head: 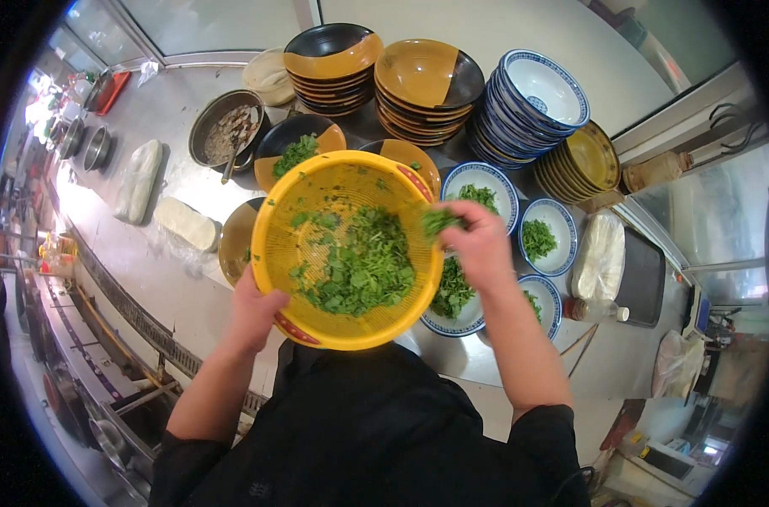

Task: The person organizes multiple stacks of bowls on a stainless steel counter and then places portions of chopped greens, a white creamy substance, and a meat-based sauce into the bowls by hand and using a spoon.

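Note:
My left hand [256, 308] grips the rim of a yellow plastic colander [352, 329] at its lower left. Chopped leafy herbs [365, 266], apparently cilantro, lie in the colander. At the colander's right rim, my right hand [476, 237] pinches a small bunch of herbs [439, 223]; the hand is slightly blurred. Blue-and-white bowls holding herbs stand to the right, among them a small bowl [568, 253] and a lower one [554, 307]. Beyond the colander, a black-and-brown bowl [273, 142] also holds herbs. Another such bowl [235, 237] is partly hidden behind the colander's left side.
Stacks of brown-and-black bowls [422, 73] and blue-and-white bowls [514, 101] stand at the back. A pot [197, 130] with chopped food and a ladle is back left. Wrapped pale blocks [138, 184] lie left. A dark tray [641, 279] and a clear bottle [599, 310] are right.

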A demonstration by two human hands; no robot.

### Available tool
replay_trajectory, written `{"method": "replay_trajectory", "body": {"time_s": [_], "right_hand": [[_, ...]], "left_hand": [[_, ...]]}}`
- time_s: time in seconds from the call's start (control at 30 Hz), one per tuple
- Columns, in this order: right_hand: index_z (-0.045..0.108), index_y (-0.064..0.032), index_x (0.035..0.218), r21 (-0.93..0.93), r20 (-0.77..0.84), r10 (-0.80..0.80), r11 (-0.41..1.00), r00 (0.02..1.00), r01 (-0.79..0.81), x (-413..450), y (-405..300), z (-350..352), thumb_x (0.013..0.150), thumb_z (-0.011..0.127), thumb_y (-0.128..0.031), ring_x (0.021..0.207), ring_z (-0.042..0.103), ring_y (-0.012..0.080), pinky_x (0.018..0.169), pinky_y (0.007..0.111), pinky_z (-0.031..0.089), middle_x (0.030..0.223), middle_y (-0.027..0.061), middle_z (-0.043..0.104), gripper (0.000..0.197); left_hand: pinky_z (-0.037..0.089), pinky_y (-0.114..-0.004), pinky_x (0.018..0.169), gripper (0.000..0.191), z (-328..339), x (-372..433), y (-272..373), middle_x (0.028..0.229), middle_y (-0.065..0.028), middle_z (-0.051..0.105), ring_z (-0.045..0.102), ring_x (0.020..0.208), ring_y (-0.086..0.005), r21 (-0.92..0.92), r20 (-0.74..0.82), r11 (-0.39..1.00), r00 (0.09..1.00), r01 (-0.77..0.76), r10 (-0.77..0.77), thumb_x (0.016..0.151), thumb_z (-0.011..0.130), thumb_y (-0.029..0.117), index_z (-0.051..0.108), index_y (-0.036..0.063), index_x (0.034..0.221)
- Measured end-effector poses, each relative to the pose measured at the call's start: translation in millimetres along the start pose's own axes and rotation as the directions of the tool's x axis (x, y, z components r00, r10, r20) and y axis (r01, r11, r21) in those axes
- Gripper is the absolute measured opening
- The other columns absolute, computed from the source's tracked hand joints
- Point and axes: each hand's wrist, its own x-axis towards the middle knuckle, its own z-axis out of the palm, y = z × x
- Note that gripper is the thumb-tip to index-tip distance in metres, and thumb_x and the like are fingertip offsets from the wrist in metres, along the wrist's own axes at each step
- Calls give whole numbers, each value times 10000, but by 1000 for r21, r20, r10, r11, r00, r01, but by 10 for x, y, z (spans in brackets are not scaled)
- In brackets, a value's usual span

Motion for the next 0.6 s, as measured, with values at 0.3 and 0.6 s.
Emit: {"method": "replay_trajectory", "body": {"time_s": [0.3,0.6], "right_hand": [[660,-28,1058,-859,-117,-255,511,960,31,747,1155,-1064,746,657,-85,1010,595,355,892,401,478,1072,166,634,318],[626,-29,1131,-924,-135,-272,381,953,-22,607,990,-740,797,556,-69,1043,591,372,894,445,481,1151,216,617,343]], "left_hand": [[480,-319,893,512,-767,-153,436,1141,-122,598,595,1018,-228,-189,-224,971,969,-146,102,750,505,-65,470,-26,1259],[455,-338,931,444,-1446,-329,689,1166,-111,574,573,1052,-228,-190,-432,930,878,-314,208,812,473,-16,471,-35,1256]]}}
